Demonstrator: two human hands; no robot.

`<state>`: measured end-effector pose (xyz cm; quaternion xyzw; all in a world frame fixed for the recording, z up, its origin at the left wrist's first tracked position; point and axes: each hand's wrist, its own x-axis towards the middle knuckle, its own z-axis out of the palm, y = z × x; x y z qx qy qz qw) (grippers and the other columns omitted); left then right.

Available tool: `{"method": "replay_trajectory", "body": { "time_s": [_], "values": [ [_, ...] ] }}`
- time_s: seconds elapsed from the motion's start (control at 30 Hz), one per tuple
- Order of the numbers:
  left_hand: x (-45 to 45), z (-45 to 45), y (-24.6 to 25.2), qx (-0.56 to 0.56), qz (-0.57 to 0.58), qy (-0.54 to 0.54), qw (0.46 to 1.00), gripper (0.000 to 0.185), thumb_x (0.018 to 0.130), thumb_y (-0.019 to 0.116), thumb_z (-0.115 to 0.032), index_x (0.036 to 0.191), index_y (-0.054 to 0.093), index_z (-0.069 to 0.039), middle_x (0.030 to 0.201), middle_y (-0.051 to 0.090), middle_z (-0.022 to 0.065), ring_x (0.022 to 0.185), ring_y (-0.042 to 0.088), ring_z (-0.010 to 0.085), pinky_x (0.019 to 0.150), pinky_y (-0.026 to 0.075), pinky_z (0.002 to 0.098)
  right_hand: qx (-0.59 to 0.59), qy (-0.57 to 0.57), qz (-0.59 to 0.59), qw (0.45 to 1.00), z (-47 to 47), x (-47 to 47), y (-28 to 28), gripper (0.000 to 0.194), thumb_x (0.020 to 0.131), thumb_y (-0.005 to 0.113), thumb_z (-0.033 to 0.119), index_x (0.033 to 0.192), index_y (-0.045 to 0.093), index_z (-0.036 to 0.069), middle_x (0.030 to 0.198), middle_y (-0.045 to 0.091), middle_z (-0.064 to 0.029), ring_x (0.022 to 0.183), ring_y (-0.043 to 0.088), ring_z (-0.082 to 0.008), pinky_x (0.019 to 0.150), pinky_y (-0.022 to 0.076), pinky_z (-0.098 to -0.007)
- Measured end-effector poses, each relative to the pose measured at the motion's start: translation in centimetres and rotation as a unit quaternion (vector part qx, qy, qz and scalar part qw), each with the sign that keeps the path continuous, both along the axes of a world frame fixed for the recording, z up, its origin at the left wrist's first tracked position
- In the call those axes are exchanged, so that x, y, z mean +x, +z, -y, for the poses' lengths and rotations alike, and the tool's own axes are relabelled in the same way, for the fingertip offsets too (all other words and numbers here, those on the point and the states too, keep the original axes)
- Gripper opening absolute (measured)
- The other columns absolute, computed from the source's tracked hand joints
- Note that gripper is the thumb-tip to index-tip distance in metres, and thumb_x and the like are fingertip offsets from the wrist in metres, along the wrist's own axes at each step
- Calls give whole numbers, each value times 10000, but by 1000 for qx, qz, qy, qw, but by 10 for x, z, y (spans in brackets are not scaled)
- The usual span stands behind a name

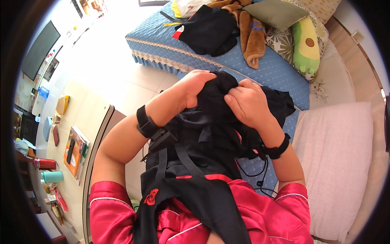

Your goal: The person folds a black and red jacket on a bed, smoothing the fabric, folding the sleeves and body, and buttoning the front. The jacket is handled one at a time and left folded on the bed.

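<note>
A black cloth garment point(214, 97) is bunched up over my lap. My left hand point(198, 85) grips its left side, the fingers partly hidden behind and inside the fabric. My right hand point(248, 102) pinches the cloth at its right edge, thumb against bent fingers. More of the dark fabric point(278, 102) trails beyond my right hand onto the blue sofa cover. Below the hands lies a black apron point(195, 195) with red trim and a red emblem, worn over my red satin top. Its black straps rest across the lap.
Ahead, a blue quilted sofa cover point(158, 45) bears another black garment point(210, 30), a brown plush cloth point(251, 39) and an avocado cushion point(307, 45). A pink cushion point(332, 170) sits at right. The table point(97, 122) at left holds books point(74, 152) and a teal bottle point(52, 177).
</note>
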<state>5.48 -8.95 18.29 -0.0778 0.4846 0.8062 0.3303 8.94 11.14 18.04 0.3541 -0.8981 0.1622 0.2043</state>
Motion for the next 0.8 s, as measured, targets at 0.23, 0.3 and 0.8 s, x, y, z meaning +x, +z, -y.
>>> {"method": "replay_trajectory", "body": {
  "time_s": [0.23, 0.3, 0.8],
  "values": [
    [-3, 0, -11, 196, 4, -69, 978, 340, 972, 549, -342, 1039, 642, -22, 949, 684, 67, 758, 676, 191, 683, 578, 326, 62, -108, 34, 992, 13, 0, 3, 263, 797, 664, 310, 803, 681, 48, 870, 684, -141, 826, 597, -304, 753, 512, -411],
    [-5, 4, -19, 282, 1, -94, 955, 344, 976, 543, -354, 1016, 640, -27, 927, 683, 70, 758, 673, 189, 673, 576, 309, -63, -25, 316, 946, 14, -4, 5, 295, 775, 642, 209, 977, 667, -5, 994, 679, -138, 904, 614, -254, 822, 499, -363],
    [-3, 25, -26, -345, -363, 113, 858, 209, 907, 661, -180, 988, 623, 9, 870, 658, 80, 740, 635, 189, 675, 526, 304, -673, 220, 548, 446, -2, -18, -22, 121, 963, 542, 85, 1003, 633, 17, 983, 667, -68, 929, 651, -175, 848, 524, -324]
  ]
}}
